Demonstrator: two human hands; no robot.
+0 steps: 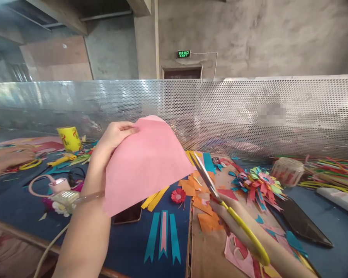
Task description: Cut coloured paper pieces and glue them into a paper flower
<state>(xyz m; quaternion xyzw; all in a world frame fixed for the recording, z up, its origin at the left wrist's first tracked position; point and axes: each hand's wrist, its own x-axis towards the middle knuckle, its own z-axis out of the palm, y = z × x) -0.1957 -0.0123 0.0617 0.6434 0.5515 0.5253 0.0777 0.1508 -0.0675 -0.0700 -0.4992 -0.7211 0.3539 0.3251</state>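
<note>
Head view: the left hand [111,141] holds a pink sheet [145,164] raised above the bench [14,200], fingers [127,127] closed on its far left edge, thumb on the near face. The sheet hangs tilted, its lower corner over a dark phone [127,214] lying on the blue bench top. The right hand [229,214] grips yellow-handled scissors [217,193], fingers closed through the handle loop; the blades are parted only slightly and point far-left, with the tip just beside the right edge of the sheet; contact cannot be confirmed. Below the scissors lie orange scraps [201,202] on a brown board [208,251], with a small red flower [178,195] to their left. Three teal and pink ribbon strips [162,235] lie near, between the two arms. A multicoloured paper flower [258,183] sits right of the scissors, with a tape roll [287,171] beyond it and coloured strips [330,170] at far right. A yellow cup [69,138] stands far left. A glue gun [65,197] with a white cord lies near the left forearm. Another person's hand [8,158] rests at the left edge. A perforated metal screen [249,112] backs the bench.
</note>
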